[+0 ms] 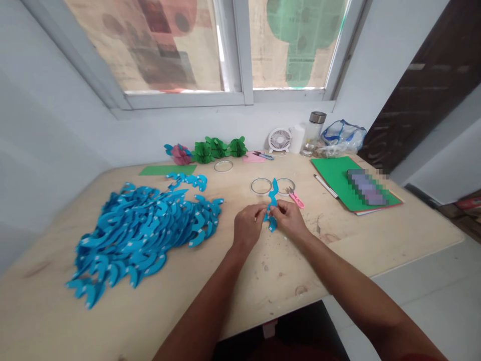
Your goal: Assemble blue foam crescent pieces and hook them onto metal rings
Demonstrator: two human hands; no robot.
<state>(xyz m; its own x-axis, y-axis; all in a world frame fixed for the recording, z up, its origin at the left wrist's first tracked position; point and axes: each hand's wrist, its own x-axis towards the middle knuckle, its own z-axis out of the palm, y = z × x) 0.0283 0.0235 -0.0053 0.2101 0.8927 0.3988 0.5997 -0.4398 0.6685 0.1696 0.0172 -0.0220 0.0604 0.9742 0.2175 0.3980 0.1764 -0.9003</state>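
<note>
While the left hand (248, 225) and the right hand (289, 219) meet over the wooden table (394, 235), both pinch a wavy blue strip (273, 200) whose ends poke out beyond and below their fingers. I see a big heap of similar blue pieces (146, 230) on the person's left, and pink snips (297, 199) lying just beyond the right hand.

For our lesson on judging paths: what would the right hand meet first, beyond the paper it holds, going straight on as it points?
Beyond the blue paper piece, the right hand would probably meet the left hand, close across from it, though depth is unclear.
</note>
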